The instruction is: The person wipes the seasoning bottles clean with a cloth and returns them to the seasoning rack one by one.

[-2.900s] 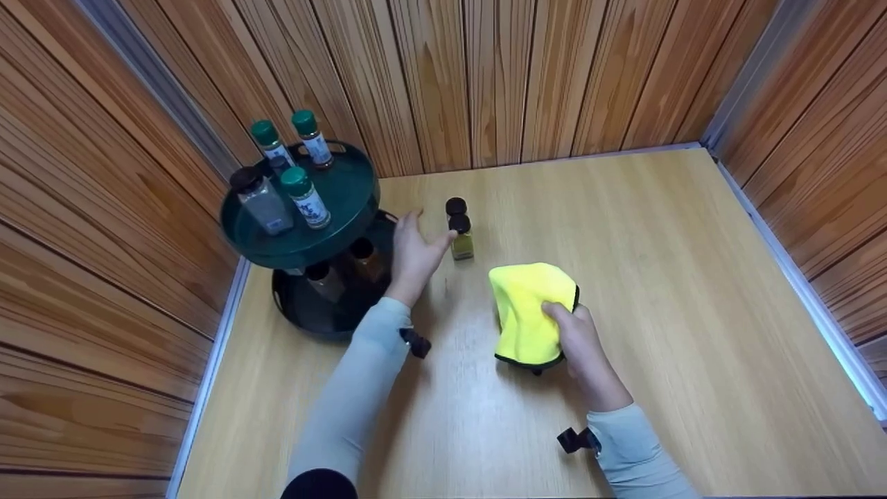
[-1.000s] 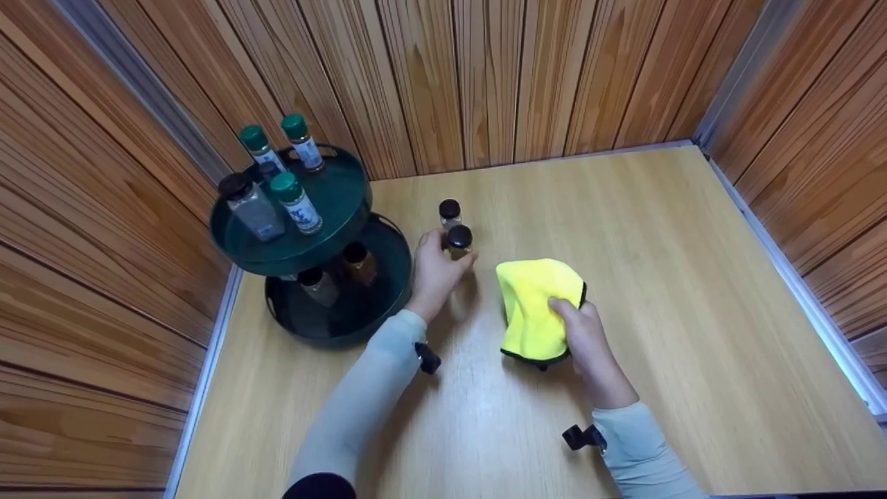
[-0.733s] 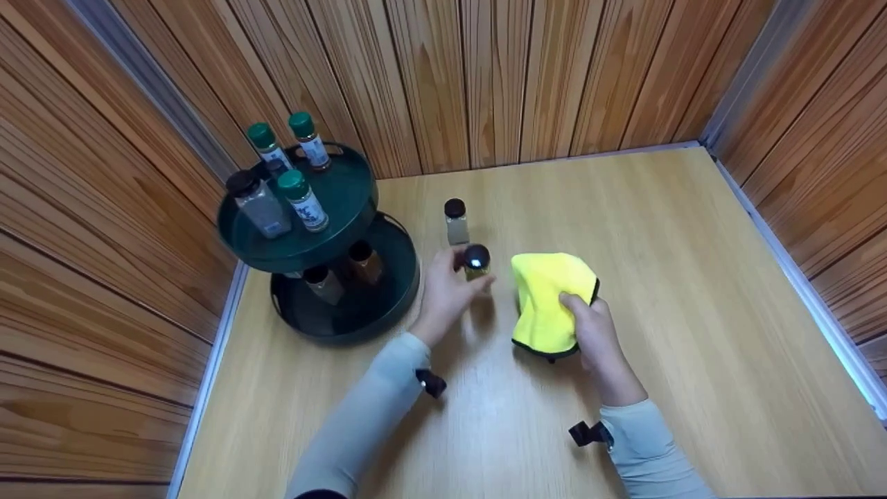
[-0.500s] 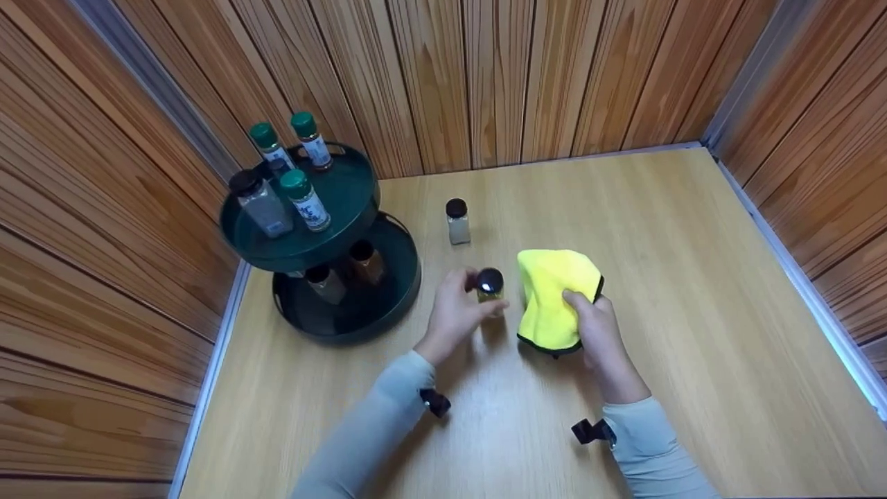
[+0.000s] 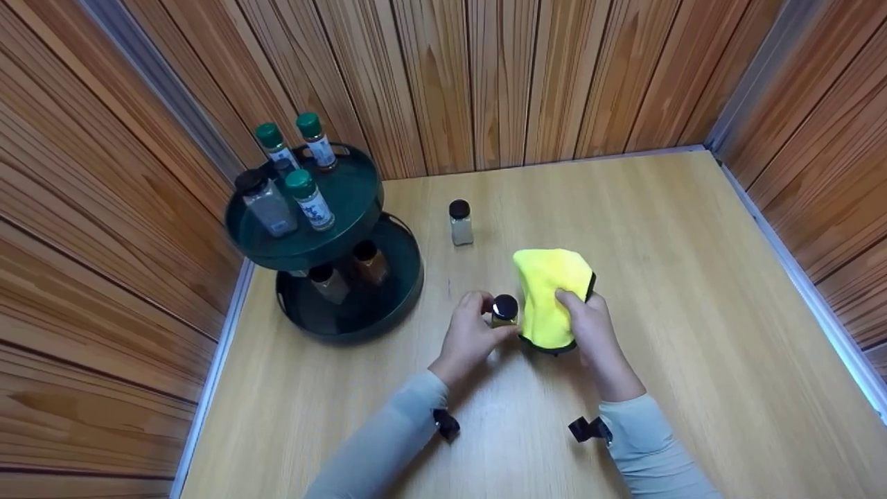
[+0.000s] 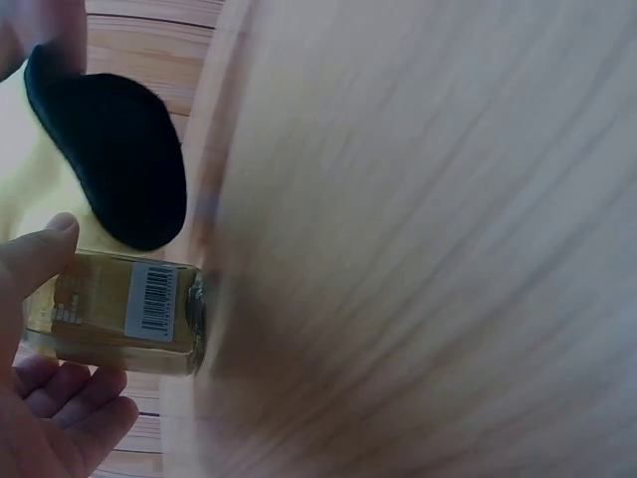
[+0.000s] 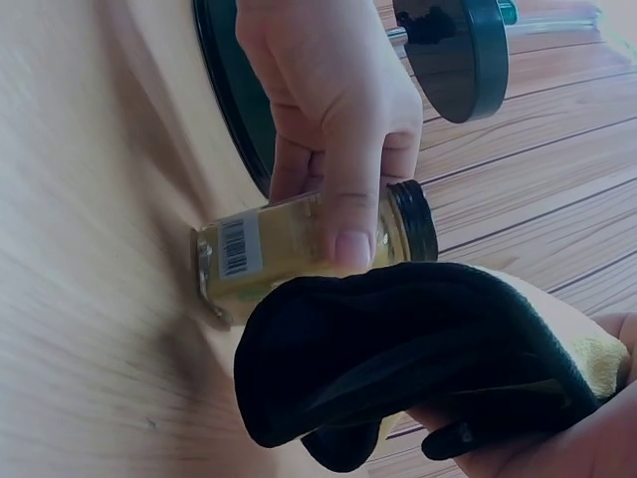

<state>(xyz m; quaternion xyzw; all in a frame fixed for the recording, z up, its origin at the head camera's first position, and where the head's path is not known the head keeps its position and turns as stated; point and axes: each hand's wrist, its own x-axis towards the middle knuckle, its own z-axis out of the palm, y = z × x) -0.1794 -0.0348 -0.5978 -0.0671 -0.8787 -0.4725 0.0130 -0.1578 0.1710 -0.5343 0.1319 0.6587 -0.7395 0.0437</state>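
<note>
My left hand (image 5: 471, 336) grips a small square jar (image 6: 105, 304) with a black lid, thumb on one side and fingers on the other. The jar has yellowish contents and a barcode label. It stands upright close over the tabletop in the head view. My right hand (image 5: 589, 329) pinches a folded cloth (image 5: 552, 298), bright yellow with a black edge, thumb on top; its other fingers are hidden beneath. In the right wrist view the cloth's dark underside (image 7: 348, 339) shows. The cloth's left edge is right beside the held jar.
Farther back stands a second black-lidded jar (image 5: 461, 223) with pale contents. At left, a two-tier round rack has an upper tray (image 5: 350, 197) with green-capped bottles and a larger dark-capped jar (image 5: 269, 208). Its lower tray (image 5: 378, 305) carries more jars. Wood-panelled walls (image 5: 499, 83) enclose the table.
My left hand has taken hold of the yellowish jar beside the pale one and brought it nearer and rightward, up to the cloth. My right hand has shifted only slightly, still holding the cloth.
</note>
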